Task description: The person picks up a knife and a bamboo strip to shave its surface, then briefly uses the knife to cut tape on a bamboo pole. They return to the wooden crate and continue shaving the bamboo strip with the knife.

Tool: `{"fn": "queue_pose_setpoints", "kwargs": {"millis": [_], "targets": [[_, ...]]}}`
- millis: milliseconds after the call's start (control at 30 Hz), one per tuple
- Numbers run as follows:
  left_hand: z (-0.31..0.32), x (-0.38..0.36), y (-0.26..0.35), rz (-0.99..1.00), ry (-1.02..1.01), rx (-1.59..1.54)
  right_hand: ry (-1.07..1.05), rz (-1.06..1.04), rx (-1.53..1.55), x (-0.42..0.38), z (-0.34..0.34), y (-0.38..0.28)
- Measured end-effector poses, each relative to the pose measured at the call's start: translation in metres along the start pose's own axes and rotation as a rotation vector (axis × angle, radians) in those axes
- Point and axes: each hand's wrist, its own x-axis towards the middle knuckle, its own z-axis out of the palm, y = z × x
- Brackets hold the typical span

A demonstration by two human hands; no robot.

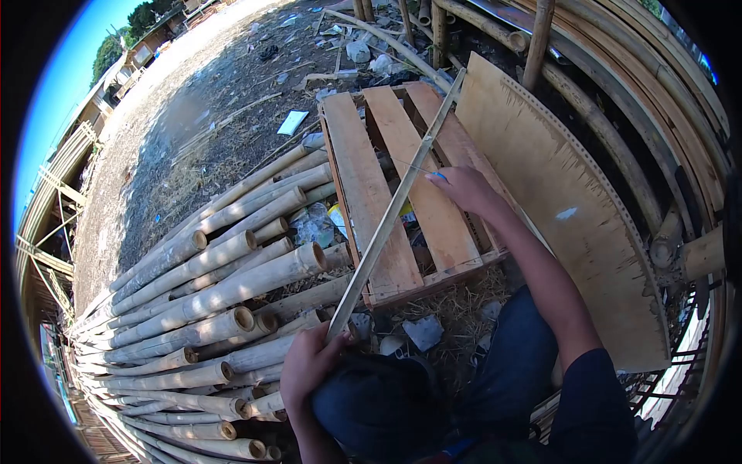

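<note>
A long thin bamboo strip (394,205) runs diagonally from my lap up across a wooden pallet (363,178). My left hand (308,363) grips the strip's near end over my dark-trousered knee. My right hand (462,188) reaches out over the pallet, close to the strip's middle, and pinches a small blue thing (437,176) at its fingertips; a thin line seems to run from it toward the strip. What the blue thing is I cannot make out.
A stack of thick bamboo poles (224,294) lies to the left, cut ends toward me. A curved plywood sheet (564,193) leans on the right against bent bamboo framing (641,116). Straw and litter cover the ground, with open dirt beyond.
</note>
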Motion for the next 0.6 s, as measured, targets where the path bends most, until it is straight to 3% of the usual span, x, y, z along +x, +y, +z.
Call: {"fn": "queue_pose_setpoints", "kwargs": {"millis": [167,233,333,500,600], "targets": [[0.002,0.002,0.001,0.042,0.026,0.041,-0.032,0.078,-0.009,0.008,0.004,-0.008],[0.001,0.002,0.002,0.044,0.024,0.062,0.043,-0.084,-0.028,-0.004,0.018,-0.018],[0.001,-0.004,0.004,0.021,-0.004,0.030,0.030,0.046,-0.060,0.010,0.000,-0.009],[0.004,0.002,-0.009,0.105,0.043,0.105,0.078,-0.051,-0.111,0.001,0.008,-0.020],[0.005,-0.001,0.003,0.042,0.039,0.018,0.105,-0.053,-0.179,0.003,0.005,-0.010]]}}
